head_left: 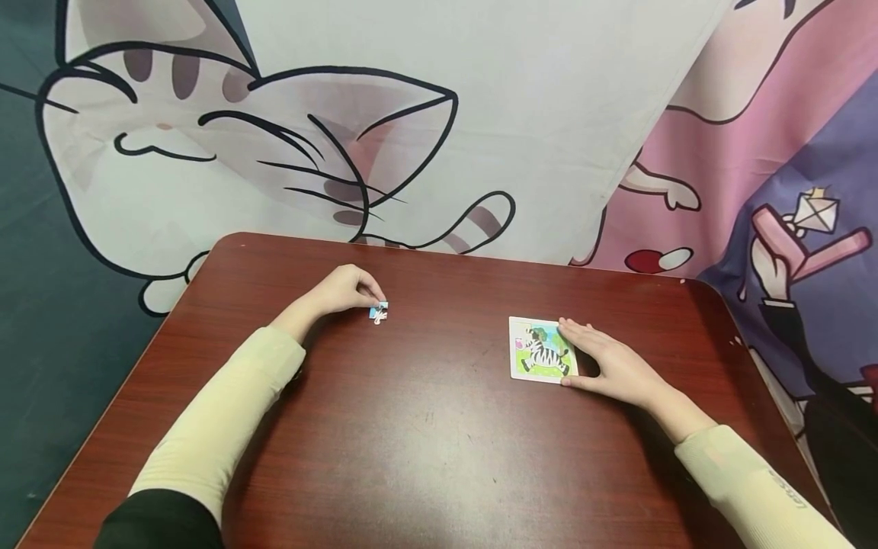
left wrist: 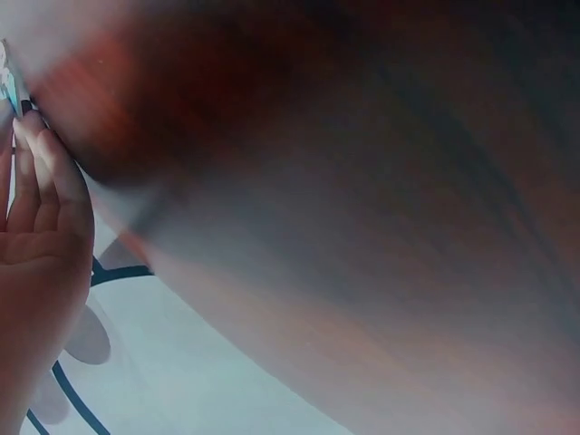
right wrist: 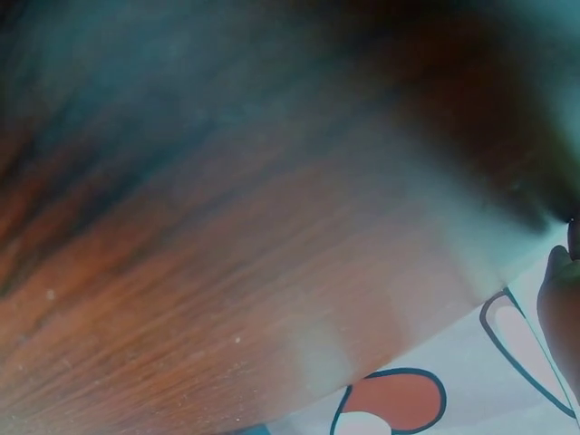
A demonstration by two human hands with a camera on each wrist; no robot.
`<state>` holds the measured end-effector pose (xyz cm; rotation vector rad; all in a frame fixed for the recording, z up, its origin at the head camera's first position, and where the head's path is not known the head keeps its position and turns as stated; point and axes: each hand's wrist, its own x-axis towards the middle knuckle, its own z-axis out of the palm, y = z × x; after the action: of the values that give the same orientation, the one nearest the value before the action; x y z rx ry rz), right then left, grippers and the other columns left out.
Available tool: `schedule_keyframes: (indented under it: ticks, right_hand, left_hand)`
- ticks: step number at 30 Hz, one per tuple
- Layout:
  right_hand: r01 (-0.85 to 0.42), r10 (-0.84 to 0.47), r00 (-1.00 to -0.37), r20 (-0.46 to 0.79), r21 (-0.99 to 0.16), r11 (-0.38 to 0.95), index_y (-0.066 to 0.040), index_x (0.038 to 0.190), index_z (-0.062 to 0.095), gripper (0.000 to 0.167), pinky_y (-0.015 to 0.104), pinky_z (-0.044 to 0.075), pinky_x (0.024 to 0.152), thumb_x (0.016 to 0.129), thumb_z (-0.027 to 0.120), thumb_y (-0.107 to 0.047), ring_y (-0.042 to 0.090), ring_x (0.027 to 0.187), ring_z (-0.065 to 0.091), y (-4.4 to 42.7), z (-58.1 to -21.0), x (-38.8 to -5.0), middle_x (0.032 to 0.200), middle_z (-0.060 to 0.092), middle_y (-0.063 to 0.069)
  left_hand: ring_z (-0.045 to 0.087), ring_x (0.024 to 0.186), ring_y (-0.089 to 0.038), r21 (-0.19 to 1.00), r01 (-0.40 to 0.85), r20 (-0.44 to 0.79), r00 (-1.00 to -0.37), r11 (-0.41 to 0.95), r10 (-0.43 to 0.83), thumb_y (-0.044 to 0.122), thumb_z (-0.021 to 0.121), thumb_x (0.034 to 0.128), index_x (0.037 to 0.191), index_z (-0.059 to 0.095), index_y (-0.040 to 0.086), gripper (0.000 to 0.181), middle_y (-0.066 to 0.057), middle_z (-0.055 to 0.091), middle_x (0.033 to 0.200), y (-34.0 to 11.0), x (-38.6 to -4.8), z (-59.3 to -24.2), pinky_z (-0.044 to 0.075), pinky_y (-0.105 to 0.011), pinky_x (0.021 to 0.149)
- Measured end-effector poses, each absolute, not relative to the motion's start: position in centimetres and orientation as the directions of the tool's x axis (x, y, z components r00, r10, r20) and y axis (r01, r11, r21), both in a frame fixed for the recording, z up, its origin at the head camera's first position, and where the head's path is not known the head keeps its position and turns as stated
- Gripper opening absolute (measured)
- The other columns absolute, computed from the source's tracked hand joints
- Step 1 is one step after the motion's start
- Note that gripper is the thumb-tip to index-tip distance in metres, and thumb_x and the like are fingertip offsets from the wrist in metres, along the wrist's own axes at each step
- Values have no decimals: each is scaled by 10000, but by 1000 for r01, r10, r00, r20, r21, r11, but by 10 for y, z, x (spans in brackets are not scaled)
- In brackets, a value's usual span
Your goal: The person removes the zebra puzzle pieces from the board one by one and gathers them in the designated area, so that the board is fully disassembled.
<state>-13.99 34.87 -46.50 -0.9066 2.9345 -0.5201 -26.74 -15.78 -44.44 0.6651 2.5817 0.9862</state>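
Observation:
My left hand (head_left: 341, 290) pinches a small jigsaw puzzle piece (head_left: 378, 313), blue and white with a knob, at the tabletop left of centre. In the left wrist view, the fingers (left wrist: 43, 186) of that hand show at the left edge, with part of the piece at their tips. A square zebra puzzle (head_left: 543, 351) with a white border lies flat, right of centre. Resting at its right side is my right hand (head_left: 613, 370), fingers stretched to the upper right corner and thumb at the lower right corner. Only a dark sliver of this hand (right wrist: 562, 299) appears in the right wrist view.
Both items lie on a reddish-brown wooden table (head_left: 411, 457) with rounded far corners. A cloth backdrop (head_left: 549, 114) printed with a cartoon cat and other figures hangs behind the far edge. Dark green floor (head_left: 62, 366) shows at the left.

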Motion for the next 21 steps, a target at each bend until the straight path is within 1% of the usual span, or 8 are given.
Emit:
schedule_keyframes:
  ticks: [4,7,10,16,21]
  right_hand:
    - [-546,-556,-828,70,-328,771,-26,1604,433,945,100,51,1283,857,885,-388,375,1537,435,349,-465,-140,1659,451,192]
    - [-544,-555,-829,70,-334,770,-24,1605,431,948,81,30,1269,854,888,-379,369,1543,429,349,-465,-140,1662,447,191]
    - [-544,-554,-829,71,-331,771,-30,1605,433,948,83,33,1271,853,887,-386,359,1543,432,349,-466,-140,1663,448,185]
    - [-543,-552,-831,72,-324,775,-42,1608,434,951,113,55,1290,854,885,-405,344,1545,432,349,-466,-140,1664,451,174]
    - [-541,-550,-832,71,-319,778,-43,1605,439,948,123,68,1296,855,882,-417,341,1541,439,349,-466,-140,1660,457,172]
  left_hand:
    - [695,761,-41,692,312,-110,-846,651,522,10,801,914,953,832,0,51,-140,821,924,-159,-265,-443,534,-168,731]
    - [692,756,-54,692,316,-103,-847,649,522,1,798,909,943,830,-1,47,-136,818,909,-159,-265,-444,537,-183,730]
    - [667,748,-39,686,312,-105,-852,658,513,-12,793,898,935,832,11,59,-120,817,906,-159,-266,-445,541,-200,743]
    - [648,754,-39,681,312,-95,-860,663,502,-6,787,896,949,833,19,75,-112,814,918,-158,-267,-446,531,-192,751]
    - [662,764,-52,691,304,-80,-870,656,487,11,786,903,971,831,22,82,-106,812,909,-152,-266,-444,534,-206,768]
